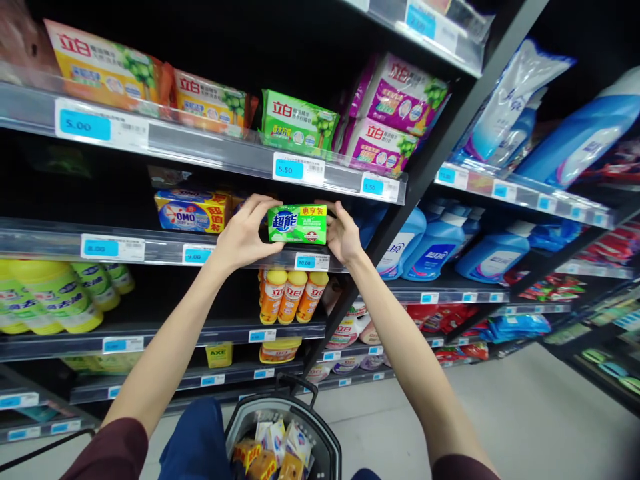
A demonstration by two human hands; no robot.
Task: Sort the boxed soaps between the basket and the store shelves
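Note:
A green soap pack (297,225) with a yellow strip sits at the front edge of a shelf, its long side facing me. My left hand (249,232) grips its left end, fingers at the top and thumb near the bottom corner. At the opposite end, my right hand (343,233) closes on the pack, its fingers partly hidden behind it. Left of my left hand stands a blue and yellow OMO box (186,211). Just below the green pack, a price tag (311,262) is fixed to the shelf edge.
A shopping basket (333,437) holding several packs stands on the floor between my legs. Above are orange soap packs (105,70), a green pack (299,123) and purple packs (383,147). Orange bottles (293,297) stand below; blue detergent bottles (434,247) fill shelves beyond an upright post.

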